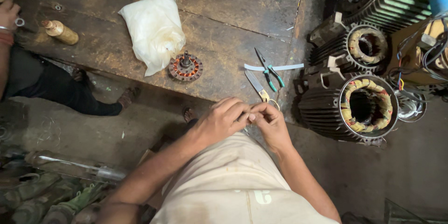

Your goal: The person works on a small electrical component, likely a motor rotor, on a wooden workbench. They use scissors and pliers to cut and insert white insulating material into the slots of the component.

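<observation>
Both hands are brought together just off the near edge of the wooden counter (224, 0), close to the body. The left hand (223, 120) is curled with its fingertips pressed toward the right hand (269, 122), and the two appear to pinch something very small between them; the item itself is hidden by the fingers, so what it is cannot be told. Holding it close and high seems to give the person a near view for fine work. Just beyond the knuckles lie a pair of scissors (258, 87) and green-handled pliers (269, 72), the pliers resting across a pale strip (274, 67), all within easy reach. Further in sits a small copper-wound motor core (185, 67), touching the lower edge of a whitish, crumpled plastic bag (154, 28); the bag is unmarked so far as can be seen. A tan bottle (60, 31) lies on its side near the far left, beside another person's hand (8, 15). To the right, off the counter, stand two ribbed motor housings (359, 79) with bound windings showing. No labels or signs are legible.
</observation>
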